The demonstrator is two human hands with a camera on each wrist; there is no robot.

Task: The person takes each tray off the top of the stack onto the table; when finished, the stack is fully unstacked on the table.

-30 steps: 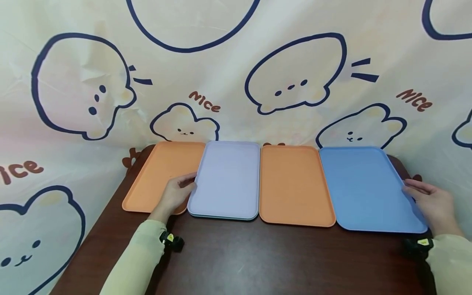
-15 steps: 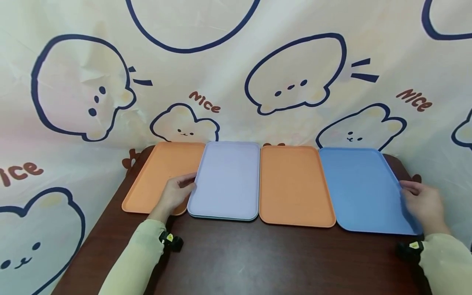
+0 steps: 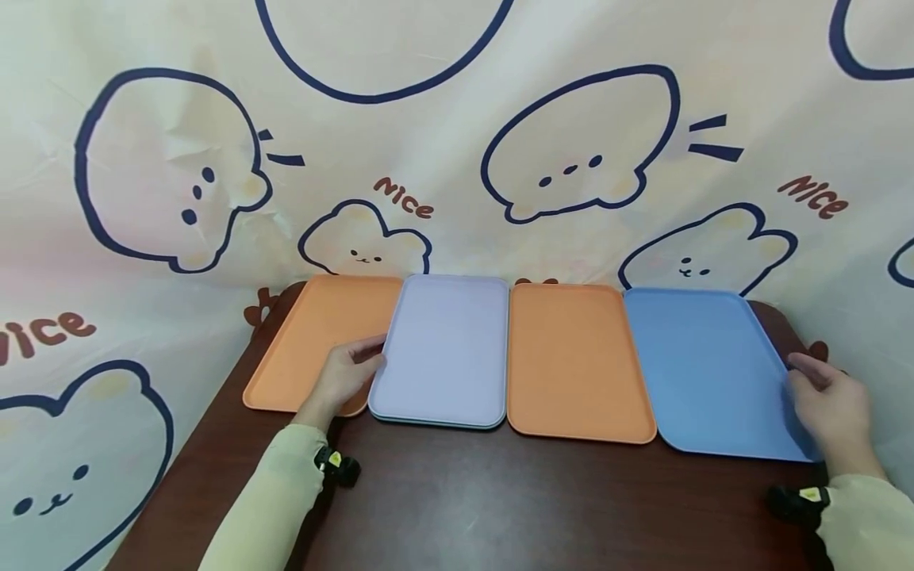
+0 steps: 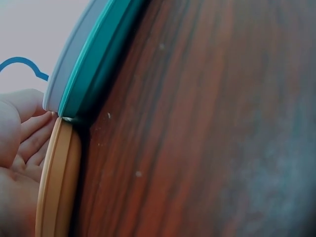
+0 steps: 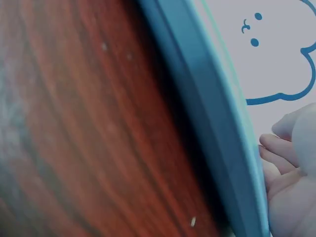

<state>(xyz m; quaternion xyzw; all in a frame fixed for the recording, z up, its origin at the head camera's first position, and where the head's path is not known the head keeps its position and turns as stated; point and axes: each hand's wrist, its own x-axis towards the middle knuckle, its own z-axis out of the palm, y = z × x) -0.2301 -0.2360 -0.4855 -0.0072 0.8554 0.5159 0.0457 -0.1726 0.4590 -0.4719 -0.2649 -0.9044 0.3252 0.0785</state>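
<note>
Four trays lie edge to edge in a row on a dark wood table. My left hand [image 3: 344,374] reaches across the left orange tray [image 3: 300,361], its thumb and fingers touching the left edge of a lavender tray [image 3: 446,349]. That tray lies on a teal tray [image 4: 94,69], whose thick side shows in the left wrist view. To the right come another orange tray [image 3: 580,361] and a blue tray [image 3: 714,373]. Beside the blue tray's right edge is my right hand [image 3: 835,404], fingers against the rim; in the right wrist view the thumb stands apart from it.
The brown wood table [image 3: 457,500] runs in front of the trays. Behind it hangs a pale cloth [image 3: 457,143] printed with cartoon bears and lettering. A small black device [image 3: 339,466] is strapped at the left wrist, a similar one [image 3: 798,503] at the right.
My right hand has moved slightly left and toward me along the blue tray's right edge, and that edge has shifted a little left. My left hand stays at the lavender tray.
</note>
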